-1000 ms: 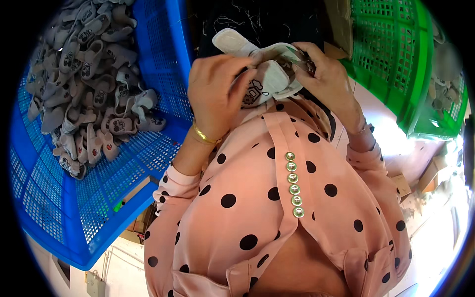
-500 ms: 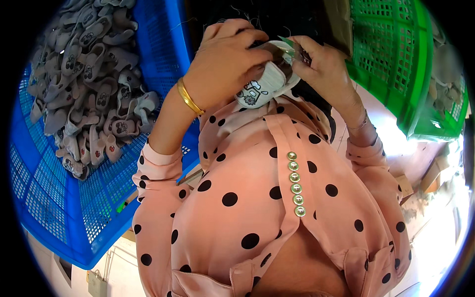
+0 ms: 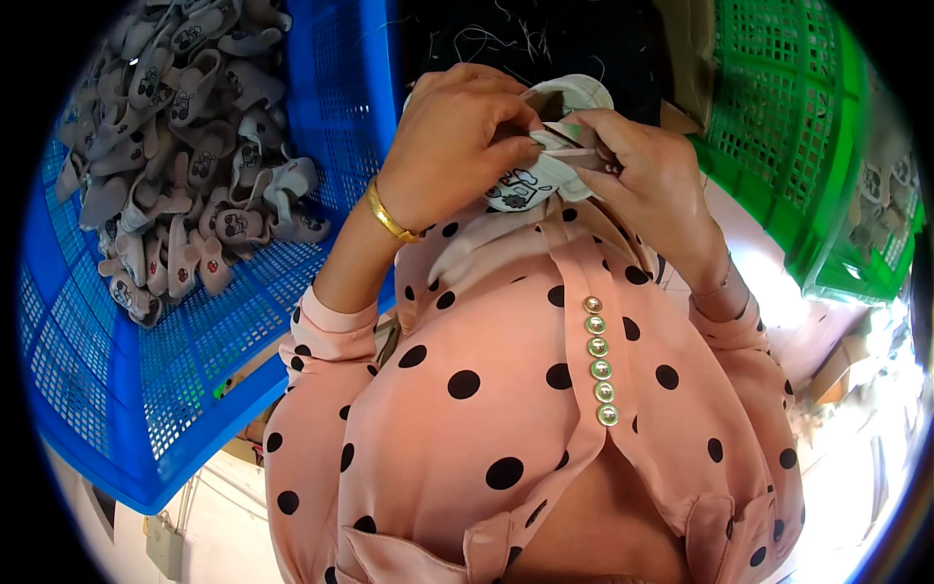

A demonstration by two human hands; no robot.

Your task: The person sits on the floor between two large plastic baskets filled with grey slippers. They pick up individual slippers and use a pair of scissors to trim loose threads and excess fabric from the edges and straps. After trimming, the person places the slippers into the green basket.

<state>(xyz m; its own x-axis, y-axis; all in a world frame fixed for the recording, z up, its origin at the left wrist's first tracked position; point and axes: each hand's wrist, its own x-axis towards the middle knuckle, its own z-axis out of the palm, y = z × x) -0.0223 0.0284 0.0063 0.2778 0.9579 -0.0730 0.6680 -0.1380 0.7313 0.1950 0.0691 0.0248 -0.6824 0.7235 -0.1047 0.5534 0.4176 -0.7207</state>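
A small pale shoe upper (image 3: 525,190) with a dark printed picture on its toe is held in front of my body. My left hand (image 3: 472,136) is closed on it, the thumb and fingers pinching near its opening. Closed around small metal thread snips (image 3: 579,153), my right hand (image 3: 650,170) faces the left one. The blades lie at the upper's edge beside my left thumb; the handle is mostly hidden in my right palm. The upper's lighter back part (image 3: 584,94) rises behind the fingers.
On the left stands a blue plastic basket (image 3: 107,389) with a heap of similar grey shoe uppers (image 3: 195,146). A green basket (image 3: 827,195) on the right has more pieces beside it. Dark cloth (image 3: 545,39) with loose threads lies beyond my hands. A cardboard piece (image 3: 689,58) stands next to the green basket.
Both hands have shifted slightly right and down with the upper. The upper has turned so its back part shows more, and the snips' blades now lie across toward my left thumb.
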